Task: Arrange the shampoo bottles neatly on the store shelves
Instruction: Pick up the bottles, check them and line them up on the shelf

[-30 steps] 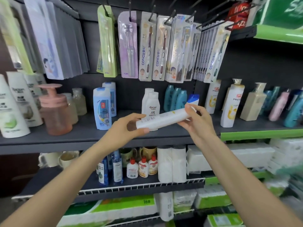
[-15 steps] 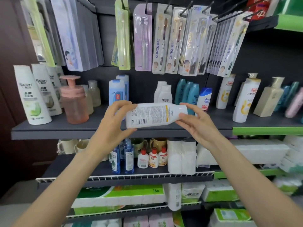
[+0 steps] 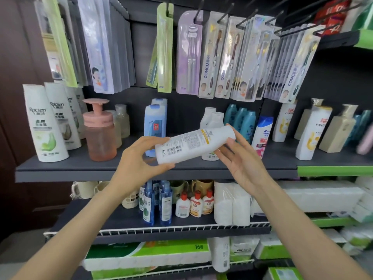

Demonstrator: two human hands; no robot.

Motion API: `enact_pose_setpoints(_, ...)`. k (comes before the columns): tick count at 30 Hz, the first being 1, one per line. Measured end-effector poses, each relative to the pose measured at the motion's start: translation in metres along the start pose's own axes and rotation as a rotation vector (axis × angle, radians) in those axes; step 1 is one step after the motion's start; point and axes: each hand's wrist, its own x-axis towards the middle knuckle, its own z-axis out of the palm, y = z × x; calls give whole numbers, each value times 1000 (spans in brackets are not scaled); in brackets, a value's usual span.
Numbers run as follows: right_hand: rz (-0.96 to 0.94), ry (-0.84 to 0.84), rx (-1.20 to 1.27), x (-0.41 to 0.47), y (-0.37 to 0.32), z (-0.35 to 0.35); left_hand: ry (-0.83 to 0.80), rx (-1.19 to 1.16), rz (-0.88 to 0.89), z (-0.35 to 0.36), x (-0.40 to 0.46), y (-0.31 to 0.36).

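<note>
Tilted further since half a second ago, the white shampoo bottle (image 3: 194, 145) now slants cap-end up to the right, back label facing out, held in the air just in front of the grey shelf (image 3: 80, 168). Both hands grasp it: the left hand (image 3: 139, 160) pinches the base end between thumb and fingers, the right hand (image 3: 240, 160) cups the cap end with loosely curved fingers. Behind the bottle stand two matching white bottles (image 3: 212, 120); to its left, a blue bottle (image 3: 154, 126). To place it well, I judge, turn it upright, front label outward, and set it in line before those matching bottles.
</note>
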Motion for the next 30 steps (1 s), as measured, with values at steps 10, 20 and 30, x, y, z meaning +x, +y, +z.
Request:
enact_pose_setpoints(10,-170,221,-327,29,-1,31,-523,-285,-273,7,20,-16)
enact_pose_setpoints(20,-292,296,-693,70,5,36,-243,17,-6,45,81,2)
enact_pose_setpoints(30,-562,159,-1181,138,-29,-3,-99,-18,-84,87,136,-27)
